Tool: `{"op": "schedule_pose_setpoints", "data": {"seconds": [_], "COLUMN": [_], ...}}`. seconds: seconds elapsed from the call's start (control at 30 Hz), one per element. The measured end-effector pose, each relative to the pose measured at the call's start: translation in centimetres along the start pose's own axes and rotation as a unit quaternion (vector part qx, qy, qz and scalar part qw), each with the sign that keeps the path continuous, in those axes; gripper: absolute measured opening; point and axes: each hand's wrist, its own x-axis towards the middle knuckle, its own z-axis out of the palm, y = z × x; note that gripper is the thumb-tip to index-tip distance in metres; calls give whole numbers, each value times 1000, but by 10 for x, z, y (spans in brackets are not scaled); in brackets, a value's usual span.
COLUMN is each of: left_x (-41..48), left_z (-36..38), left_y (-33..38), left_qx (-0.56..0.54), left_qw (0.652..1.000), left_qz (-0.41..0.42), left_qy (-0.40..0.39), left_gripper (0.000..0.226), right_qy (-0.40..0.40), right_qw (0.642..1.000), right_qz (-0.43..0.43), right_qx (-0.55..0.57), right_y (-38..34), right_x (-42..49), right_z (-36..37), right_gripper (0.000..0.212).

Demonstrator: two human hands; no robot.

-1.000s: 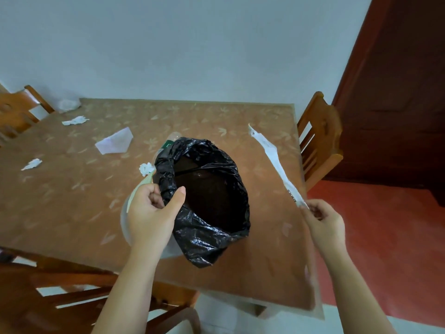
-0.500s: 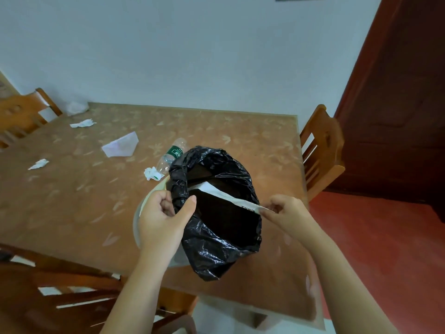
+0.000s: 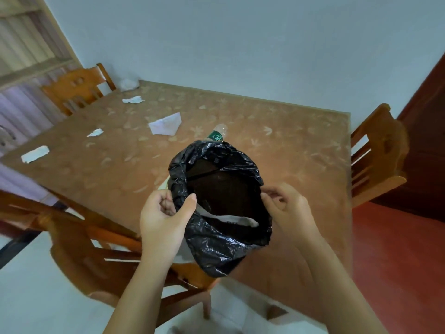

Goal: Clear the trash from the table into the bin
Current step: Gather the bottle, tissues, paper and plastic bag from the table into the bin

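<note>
From the head view, I'm gripping the bin (image 3: pixel 220 203) at its near-left rim with my left hand (image 3: pixel 163 218) — thumb hooked over the black liner (image 3: pixel 216 247), the other fingers curled behind and pressing the plastic against the rim. My right hand (image 3: pixel 289 208) is hovering just beside the right edge of the opening, fingers loosely curled and holding nothing that I can see. The paper strip (image 3: pixel 228 218) is lying inside the bag, draped across the near side, so I'm judging that piece done. Now the risks: the liner is sagging well past the bin's body and looks loose, so if I'm tugging with that thumb it may be slipping off the rim and folding shut. I'm holding the bin at the near edge of the table (image 3: pixel 289 145), and I can't tell how much of its base is actually resting on the top — a careless shove may be sending it over. The plastic bottle (image 3: pixel 216 133) is sitting just behind the bin and could roll if bumped. Plenty is waiting — the folded white paper (image 3: pixel 166 124) and three torn scraps (image 3: pixel 132 100) (image 3: pixel 95 132) (image 3: pixel 35 154) well apart toward the far left, where a long one-handed reach may be tipping the bin.
</note>
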Motion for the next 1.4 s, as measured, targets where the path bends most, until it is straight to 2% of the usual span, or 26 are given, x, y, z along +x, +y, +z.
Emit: {"op": "schedule_pose_setpoints", "data": {"seconds": [0.1, 0.23, 0.43, 0.63, 1.03, 1.2, 1.4], "left_x": [6, 15, 35, 68, 158, 186, 231], "left_z": [-16, -39, -78, -145, -287, -300, -283], "left_y": [-8, -18, -29, -32, -43, -64, -85], "left_qx": [8, -9, -30, -87, -119, -131, -112], "left_qw": [999, 996, 989, 974, 979, 979, 985], "left_qz": [-10, -26, -21, -22, 34, 28, 36], "left_qy": [33, 85, 142, 210, 165, 153, 123], "left_gripper": [26, 27, 28, 31, 23, 25, 22], "right_qy": [39, 47, 33, 6, 10, 16, 30], "right_qw": [998, 993, 986, 984, 982, 979, 979], "right_qz": [12, 9, 19, 1, 9, 24, 50], "right_qx": [-43, -108, -161, -180, -189, -200, -195], "right_y": [-1, -5, -26, -84, -189, -201, -186], "right_x": [-3, -9, -17, -17, -26, -14, 24], "right_z": [11, 27, 52, 107, 236, 256, 285], "right_gripper": [16, 22, 26, 27, 27, 27, 28]}}
